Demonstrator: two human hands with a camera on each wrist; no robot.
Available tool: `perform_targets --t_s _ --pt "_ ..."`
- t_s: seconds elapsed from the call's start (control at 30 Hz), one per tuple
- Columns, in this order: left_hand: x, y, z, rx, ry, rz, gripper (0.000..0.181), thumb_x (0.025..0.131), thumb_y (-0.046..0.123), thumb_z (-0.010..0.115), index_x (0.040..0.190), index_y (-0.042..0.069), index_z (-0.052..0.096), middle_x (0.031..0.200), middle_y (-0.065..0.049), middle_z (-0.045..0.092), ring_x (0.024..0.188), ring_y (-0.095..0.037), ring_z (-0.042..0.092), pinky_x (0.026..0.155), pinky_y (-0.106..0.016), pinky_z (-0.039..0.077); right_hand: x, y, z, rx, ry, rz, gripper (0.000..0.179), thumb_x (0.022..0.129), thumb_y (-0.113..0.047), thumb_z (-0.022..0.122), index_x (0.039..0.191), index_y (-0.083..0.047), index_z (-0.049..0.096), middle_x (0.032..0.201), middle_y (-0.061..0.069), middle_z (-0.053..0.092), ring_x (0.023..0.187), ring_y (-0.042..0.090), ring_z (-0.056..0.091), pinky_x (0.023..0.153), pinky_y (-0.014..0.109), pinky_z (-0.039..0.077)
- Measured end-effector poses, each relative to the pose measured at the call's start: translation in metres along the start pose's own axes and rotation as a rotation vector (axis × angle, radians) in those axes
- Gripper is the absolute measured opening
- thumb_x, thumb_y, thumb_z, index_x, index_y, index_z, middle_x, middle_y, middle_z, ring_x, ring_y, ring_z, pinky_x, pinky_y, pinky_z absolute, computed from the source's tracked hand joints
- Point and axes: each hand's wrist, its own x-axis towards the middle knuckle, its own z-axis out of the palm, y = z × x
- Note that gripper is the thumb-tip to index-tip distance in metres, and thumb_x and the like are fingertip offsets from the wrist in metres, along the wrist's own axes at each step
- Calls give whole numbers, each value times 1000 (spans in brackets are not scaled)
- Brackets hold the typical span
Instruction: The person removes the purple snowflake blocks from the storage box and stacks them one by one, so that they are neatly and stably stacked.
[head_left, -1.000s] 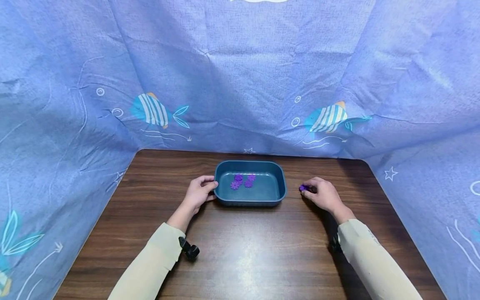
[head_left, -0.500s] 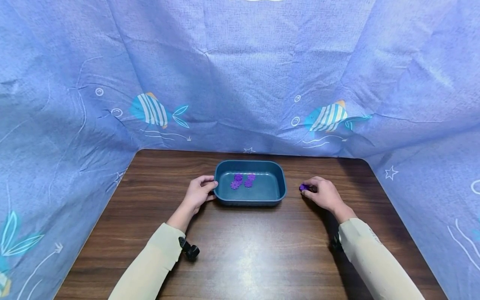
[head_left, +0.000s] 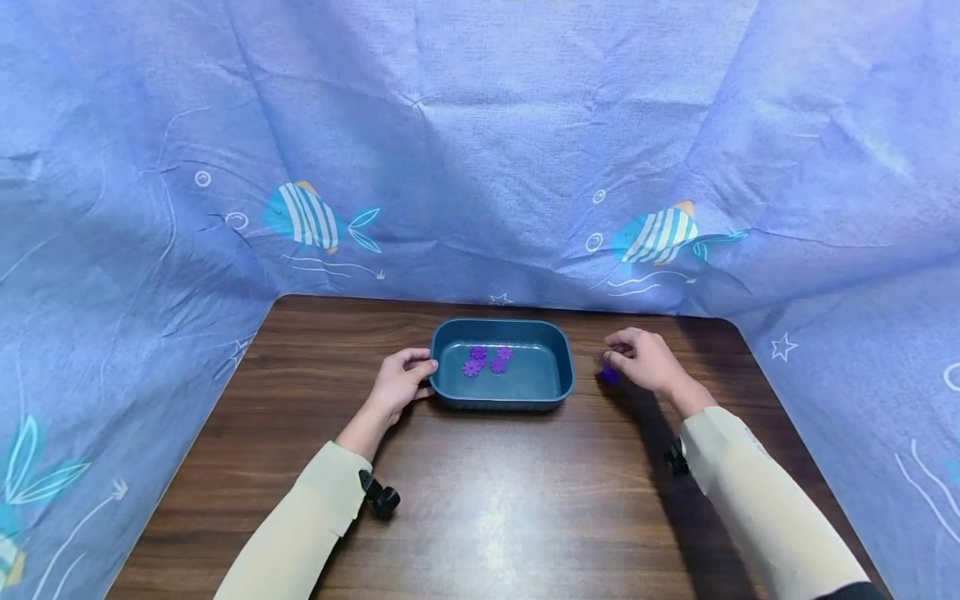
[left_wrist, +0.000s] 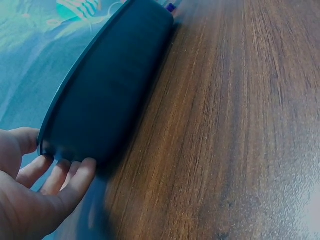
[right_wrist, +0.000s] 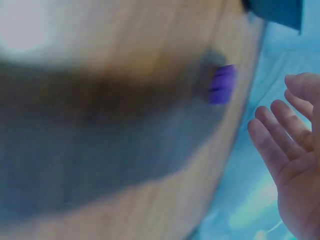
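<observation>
One purple item [head_left: 609,375] below right hand [head_left: 647,360].

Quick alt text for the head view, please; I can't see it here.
The right hand, empty, hovers just clear of a small purple piece on a wood-grain table. The left hand grips the left end of a dark teal tray with several purple gear-shaped discs inside. Behind hangs a blue fish-print cloth.
</observation>
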Motion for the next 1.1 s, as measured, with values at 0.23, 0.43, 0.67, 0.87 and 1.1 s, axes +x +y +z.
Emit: perform_targets --t_s 0.23,0.43,0.67,0.87,1.1 --pt "1 2 1 -2 -3 1 40 102 13 63 139 -3 57 130 -27 60 114 -33 65 89 -45 62 20 -29 -4 23 5 -85 24 94 -12 72 116 -1 73 107 16 72 95 28 70 83 47 61" --pt "2 2 1 5 -3 9 40 102 13 63 138 -5 57 130 -29 60 113 -33 65 90 -46 61 34 -52 5 41 8 -168 25 92 -14 77 113 -1 74 104 13 71 93 26 68 81 45 61" --pt "2 2 1 2 3 5 41 102 13 64 138 -4 57 130 -28 61 112 -31 66 90 -46 62 49 -75 25 22 -7 -227 27 88 -17 81 111 -4 75 104 13 72 89 21 68 79 40 58" --pt "1 0 1 2 10 0 41 102 13 64 138 -4 58 128 -26 62 108 -27 67 88 -45 62 58 -91 44 -21 -69 -254 30 89 -18 80 115 -3 75 110 11 72 94 23 68 83 41 58" --pt "1 -1 1 0 15 2 40 101 13 65 138 -3 58 128 -25 62 107 -26 67 88 -44 63 63 -100 66 -44 -160 -214 29 92 -15 77 118 -3 74 114 12 73 100 27 70 90 45 59"
